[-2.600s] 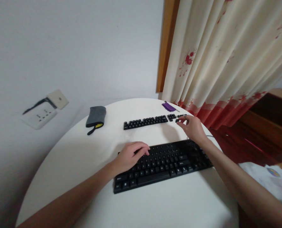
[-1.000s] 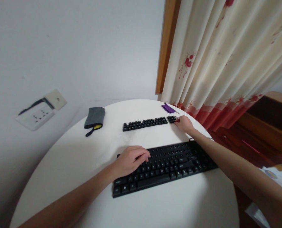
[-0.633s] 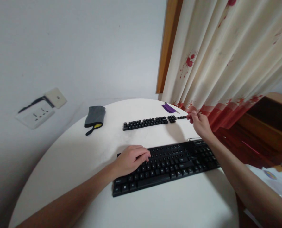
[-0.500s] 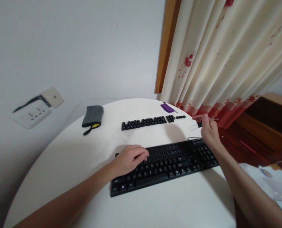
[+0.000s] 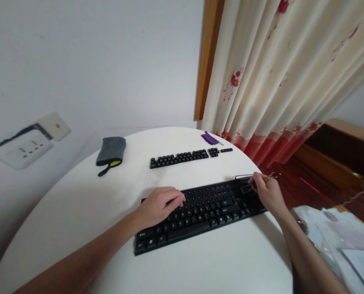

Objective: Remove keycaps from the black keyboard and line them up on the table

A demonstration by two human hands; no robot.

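A black keyboard (image 5: 200,212) lies across the white round table (image 5: 200,265) in front of me. My left hand (image 5: 159,204) rests palm down on its left half, fingers loosely curled over the keys and holding nothing. My right hand (image 5: 267,192) is closed in a pinch on a thin wire keycap puller (image 5: 247,188), whose loop hangs over the keyboard's right end. Farther back lies a row of loose black keycaps (image 5: 178,157), with two smaller groups of keycaps (image 5: 213,152) to its right.
A grey pouch with a yellow tab (image 5: 111,149) lies at the back left of the table. A small purple item (image 5: 210,139) sits near the far edge by the flowered curtain (image 5: 276,81). A wall socket (image 5: 22,149) is at left. White papers (image 5: 338,232) lie at lower right.
My right hand has drawn back from the loose keycaps at the far edge to the keyboard's right end, now pinching the wire puller. My left hand has stayed on the keyboard.
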